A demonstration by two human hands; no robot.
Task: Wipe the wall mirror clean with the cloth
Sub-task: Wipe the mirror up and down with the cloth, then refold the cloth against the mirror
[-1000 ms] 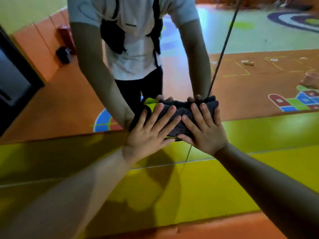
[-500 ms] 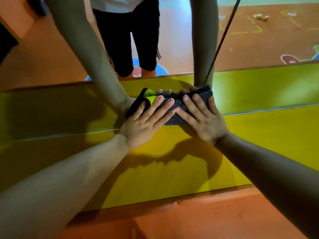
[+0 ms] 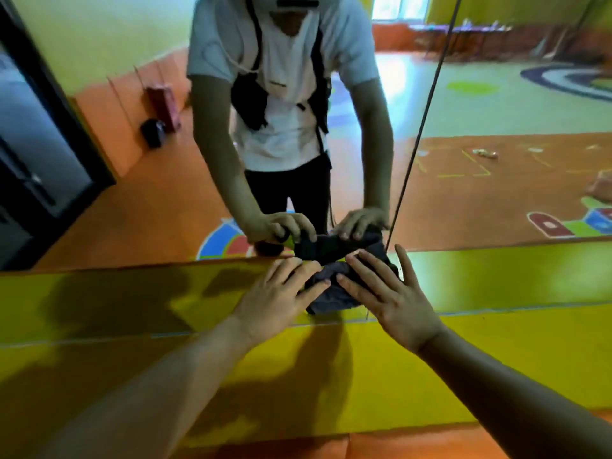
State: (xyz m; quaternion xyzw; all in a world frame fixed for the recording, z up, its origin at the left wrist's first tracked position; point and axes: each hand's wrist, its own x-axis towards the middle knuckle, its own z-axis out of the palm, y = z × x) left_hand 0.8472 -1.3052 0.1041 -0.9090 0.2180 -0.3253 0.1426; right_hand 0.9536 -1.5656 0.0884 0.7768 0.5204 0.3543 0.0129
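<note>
Two hands press one dark grey cloth against the bottom edge of the wall mirror. The cloth is bunched and lies partly on the glass and partly on the yellow padded panel just below it.

Far out to the left of the left hand, the glass reflects a black door frame and orange wall padding, with a red object and a small black one on the floor beside it.

The left hand comes in from the lower left. Its palm rests on the yellow panel and its fingers lie close together, only slightly bent, on the left part of the cloth. It presses rather than grips.

Between the two hands the cloth shows as a crumpled dark fold. Right above them, the mirror shows the person's white shirt, a black harness and both reflected hands on the cloth, where a yellow-green patch shows at the reflected left hand.

The right hand lies flat with its fingers spread wide, and it covers the right part of the cloth. Its outermost finger reaches past the cloth to the panel. A thin dark seam in the glass rises just above this hand.

Further right, the mirror reflects an orange and green play floor with painted shapes.
</note>
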